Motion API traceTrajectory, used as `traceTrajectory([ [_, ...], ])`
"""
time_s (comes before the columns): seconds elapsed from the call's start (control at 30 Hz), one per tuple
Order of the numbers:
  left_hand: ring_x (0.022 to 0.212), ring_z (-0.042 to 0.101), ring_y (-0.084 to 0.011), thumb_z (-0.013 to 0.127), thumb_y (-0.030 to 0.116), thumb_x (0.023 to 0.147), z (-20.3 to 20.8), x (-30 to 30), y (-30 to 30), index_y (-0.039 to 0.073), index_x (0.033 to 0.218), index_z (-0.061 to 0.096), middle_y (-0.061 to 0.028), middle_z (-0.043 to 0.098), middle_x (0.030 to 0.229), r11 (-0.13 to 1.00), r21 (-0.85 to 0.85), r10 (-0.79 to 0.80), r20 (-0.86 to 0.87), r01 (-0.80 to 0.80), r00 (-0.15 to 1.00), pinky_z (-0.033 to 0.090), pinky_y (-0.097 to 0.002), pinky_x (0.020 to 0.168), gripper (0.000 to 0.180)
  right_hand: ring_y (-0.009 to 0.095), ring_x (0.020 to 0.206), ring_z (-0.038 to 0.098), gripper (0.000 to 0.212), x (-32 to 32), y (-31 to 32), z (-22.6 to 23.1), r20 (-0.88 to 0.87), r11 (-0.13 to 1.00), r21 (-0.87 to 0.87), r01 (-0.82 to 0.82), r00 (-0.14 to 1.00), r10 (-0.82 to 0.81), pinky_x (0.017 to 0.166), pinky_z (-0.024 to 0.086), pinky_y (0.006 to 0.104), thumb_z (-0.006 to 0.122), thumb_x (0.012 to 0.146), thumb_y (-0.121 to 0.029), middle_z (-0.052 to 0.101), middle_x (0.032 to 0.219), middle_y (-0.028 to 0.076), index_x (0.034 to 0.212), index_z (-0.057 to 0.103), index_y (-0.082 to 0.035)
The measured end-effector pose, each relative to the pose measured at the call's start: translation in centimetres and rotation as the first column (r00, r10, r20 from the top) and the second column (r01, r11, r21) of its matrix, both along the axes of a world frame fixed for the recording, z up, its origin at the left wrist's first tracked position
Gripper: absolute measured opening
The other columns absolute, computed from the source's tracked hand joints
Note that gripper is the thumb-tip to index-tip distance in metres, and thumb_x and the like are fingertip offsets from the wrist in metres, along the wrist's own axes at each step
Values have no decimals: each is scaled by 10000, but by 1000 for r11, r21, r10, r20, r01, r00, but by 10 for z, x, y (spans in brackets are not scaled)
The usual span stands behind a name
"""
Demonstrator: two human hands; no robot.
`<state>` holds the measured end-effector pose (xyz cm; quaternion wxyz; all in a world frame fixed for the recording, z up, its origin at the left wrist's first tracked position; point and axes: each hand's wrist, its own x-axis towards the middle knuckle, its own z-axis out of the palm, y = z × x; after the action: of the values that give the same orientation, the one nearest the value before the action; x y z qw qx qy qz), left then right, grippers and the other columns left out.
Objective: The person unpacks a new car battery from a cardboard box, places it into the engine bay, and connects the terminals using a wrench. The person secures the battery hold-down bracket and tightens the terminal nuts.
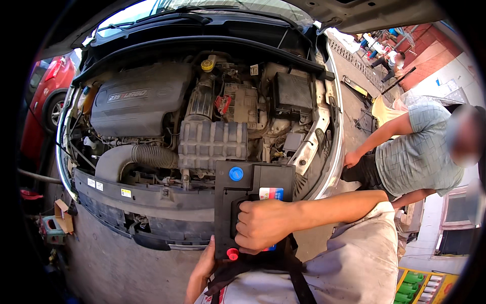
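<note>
A black car battery (240,187) is held up at the front edge of the engine bay, close to my body. On its top are a blue cap (236,174) and a red cap (232,254). My right hand (266,223) is closed around its carrying handle, the forearm reaching in from the right. My left hand (203,263) presses against the battery's lower left side; some of its fingers are hidden behind the case. Farther in lies a dusty ribbed tray (243,104) with a red cable clamp (223,104) over it.
Around the bay are a dark engine cover (142,96), a ribbed air-filter box (212,144), a bent intake hose (131,157) and a black fuse box (292,95). The raised hood (364,15) hangs above. A person in a grey shirt (415,147) stands to the right.
</note>
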<state>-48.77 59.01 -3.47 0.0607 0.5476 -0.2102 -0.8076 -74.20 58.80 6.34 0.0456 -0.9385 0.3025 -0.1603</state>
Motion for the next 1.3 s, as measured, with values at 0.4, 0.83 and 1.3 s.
traceTrajectory([
  [0.4,668,604,-211,834,187,771,71,23,-25,60,1184,628,-65,551,845,-61,-923,-469,363,380,805,475,-331,563,479,240,780,547,379,14,28,-17,129,916,-223,335,941,-313,845,480,477,741,685,-428,521,793,34,738,539,-112],
  [0.83,631,581,-240,765,94,766,53,3,-8,65,918,623,-56,546,742,-456,-841,-320,461,292,828,454,-363,502,210,255,828,540,434,6,31,-21,176,909,-253,332,939,-294,838,482,465,810,592,-389,525,840,48,769,540,-99],
  [1.3,559,523,-126,787,142,855,105,-21,-49,5,952,594,-67,605,746,-31,-986,-157,165,162,974,415,-242,505,256,234,768,530,406,3,27,-17,245,926,-243,290,942,-230,811,487,443,821,631,-358,494,786,34,729,516,-108],
])
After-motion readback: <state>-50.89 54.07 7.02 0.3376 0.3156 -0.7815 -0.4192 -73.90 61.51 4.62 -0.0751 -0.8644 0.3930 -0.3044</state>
